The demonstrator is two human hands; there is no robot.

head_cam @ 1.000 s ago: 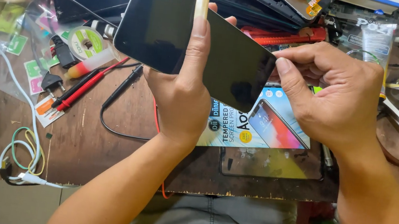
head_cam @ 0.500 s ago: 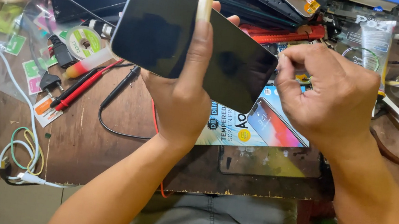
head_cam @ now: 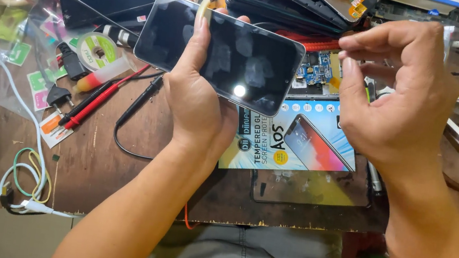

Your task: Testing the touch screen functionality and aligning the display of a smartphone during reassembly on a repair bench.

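Holding a dark-screened smartphone (head_cam: 219, 54) flat above the bench (head_cam: 94, 170), left hand (head_cam: 194, 104) grips it; right hand (head_cam: 398, 104) pinches thumb to forefinger, contents indiscernible. Screen smudged; protector package (head_cam: 293, 137) lies beneath, seemingly not yet applied.

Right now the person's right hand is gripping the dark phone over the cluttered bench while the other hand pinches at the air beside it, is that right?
Not quite: the head view shows the left hand gripping the dark phone, thumb across the glass. The right hand is beside it, its fingers pinched together and off the phone. The cluttered bench is below, as you said.
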